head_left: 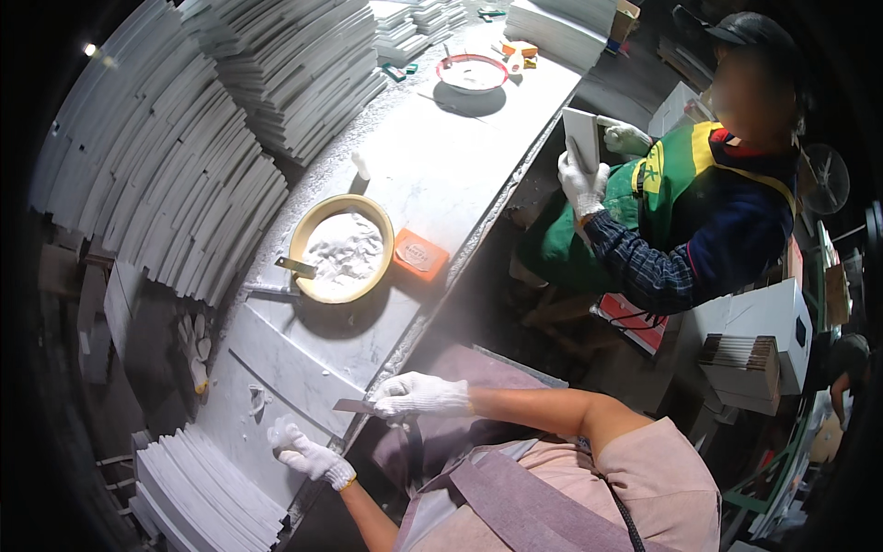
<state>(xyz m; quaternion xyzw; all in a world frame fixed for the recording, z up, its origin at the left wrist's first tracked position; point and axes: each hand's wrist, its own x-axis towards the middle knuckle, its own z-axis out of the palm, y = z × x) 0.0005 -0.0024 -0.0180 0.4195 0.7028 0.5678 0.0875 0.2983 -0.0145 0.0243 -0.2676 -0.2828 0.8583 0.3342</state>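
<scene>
My right hand (421, 396), in a white knit glove, grips a putty knife (352, 406) whose flat dark blade points left over the table edge. Lower left, my left hand (308, 453) is gloved as well and hovers at or just above the pale slab surface, its fingers curled together. Whatever it may hold is hidden. A crumpled white scrap (258, 401) lies on a grey-white marble slab (285, 354) beyond that hand. Farther up the table stands a yellow bowl (303, 239) of white paste with a scraper (296, 267) resting in it.
An orange box (421, 255) sits beside the bowl; a red-rimmed basin (471, 89) is farther off. Tall slab stacks (156, 138) line the left, with a smaller stack (207, 492) near my left hand. A co-worker (681, 193) across the right holds a white slab (581, 133).
</scene>
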